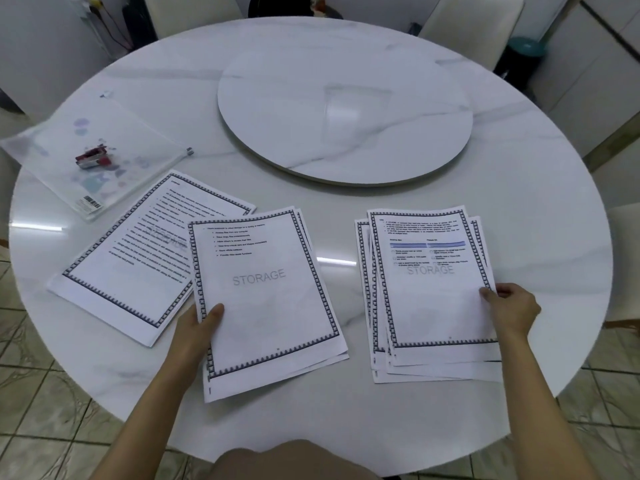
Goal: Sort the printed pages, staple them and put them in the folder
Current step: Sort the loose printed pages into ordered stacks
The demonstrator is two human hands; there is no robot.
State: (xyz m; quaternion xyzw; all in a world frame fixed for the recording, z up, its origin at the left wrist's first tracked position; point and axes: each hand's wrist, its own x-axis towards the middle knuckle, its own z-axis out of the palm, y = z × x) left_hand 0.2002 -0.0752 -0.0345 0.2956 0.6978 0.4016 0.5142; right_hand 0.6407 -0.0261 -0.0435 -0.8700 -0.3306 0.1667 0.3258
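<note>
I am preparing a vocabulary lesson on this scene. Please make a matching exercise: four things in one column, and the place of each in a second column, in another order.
Things:
1. stapler
2. left hand
3. right hand
4. turntable

Places:
A. middle of the table
B. on the transparent folder
C. gripping the middle stack of pages
D. pinching the right stack of pages

Pairs: 1-B, 2-C, 3-D, 4-A

Soft, slightly blurred, wide-angle bowed edges
</note>
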